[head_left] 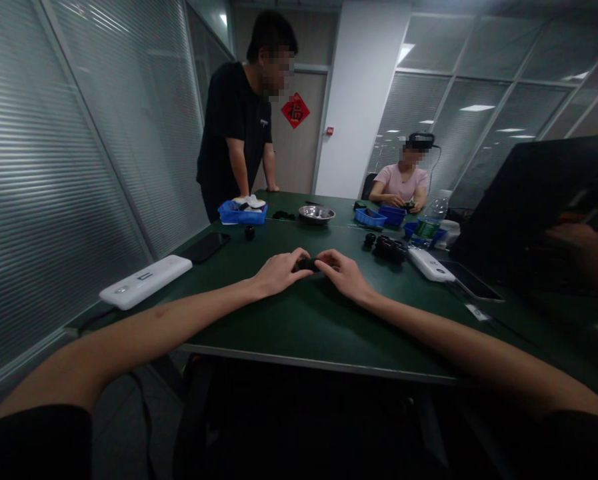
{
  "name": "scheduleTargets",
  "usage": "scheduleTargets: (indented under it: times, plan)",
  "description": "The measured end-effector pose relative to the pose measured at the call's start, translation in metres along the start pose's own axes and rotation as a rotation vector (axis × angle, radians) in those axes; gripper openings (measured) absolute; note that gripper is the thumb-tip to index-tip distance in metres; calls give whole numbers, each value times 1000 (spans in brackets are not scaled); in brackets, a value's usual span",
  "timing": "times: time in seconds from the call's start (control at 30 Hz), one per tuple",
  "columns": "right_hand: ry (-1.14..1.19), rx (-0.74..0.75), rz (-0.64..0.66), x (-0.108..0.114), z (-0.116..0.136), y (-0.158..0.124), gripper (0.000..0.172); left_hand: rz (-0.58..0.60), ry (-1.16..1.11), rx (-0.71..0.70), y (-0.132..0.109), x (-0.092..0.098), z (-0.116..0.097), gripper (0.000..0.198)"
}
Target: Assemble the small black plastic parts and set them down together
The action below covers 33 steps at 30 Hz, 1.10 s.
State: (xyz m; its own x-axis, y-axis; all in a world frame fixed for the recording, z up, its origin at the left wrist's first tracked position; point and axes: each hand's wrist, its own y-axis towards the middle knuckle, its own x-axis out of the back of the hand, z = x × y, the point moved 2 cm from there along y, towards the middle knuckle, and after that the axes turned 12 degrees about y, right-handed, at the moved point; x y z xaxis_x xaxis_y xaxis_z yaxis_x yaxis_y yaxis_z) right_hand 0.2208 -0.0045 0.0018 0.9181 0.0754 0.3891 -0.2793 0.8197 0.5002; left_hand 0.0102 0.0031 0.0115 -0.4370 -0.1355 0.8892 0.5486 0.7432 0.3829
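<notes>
Both my arms stretch out over the dark green table (299, 327). My left hand (280, 272) and my right hand (343, 273) meet at the middle of the table, fingers curled around a small black part (307, 265) held between them. The part is mostly hidden by my fingertips, so its shape is unclear. A cluster of similar small black parts (389, 248) lies just beyond my right hand.
A white power bank (145, 281) and a black phone (206, 247) lie at left. Blue trays (242, 213), a metal bowl (317, 214), a water bottle (427, 223) and another white device (431, 265) stand further back. One person stands at the far end, another sits. A dark screen (533, 207) at right.
</notes>
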Motion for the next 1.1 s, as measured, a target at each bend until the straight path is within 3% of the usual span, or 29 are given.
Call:
scheduleTargets:
  times: [0.13,0.27,0.4,0.6,0.87,1.1]
  plan:
    - [-9,96,7,0,5,-3,26,12,1,-51,1,-1,1,47]
    - [-22,203,114,-2,16,-8,28,47,-19,-129,4,-5,3,43]
    - [-22,273,202,-5,23,-10,28,91,-107,-69,7,-9,6,43]
    - [-99,211,117,-3,17,-7,25,122,-167,3,5,-7,6,54]
    - [-92,214,152,-4,13,-7,29,153,-197,-3,5,-6,3,49]
    - [-94,202,177,-6,10,-7,31,98,-123,17,6,-9,4,52]
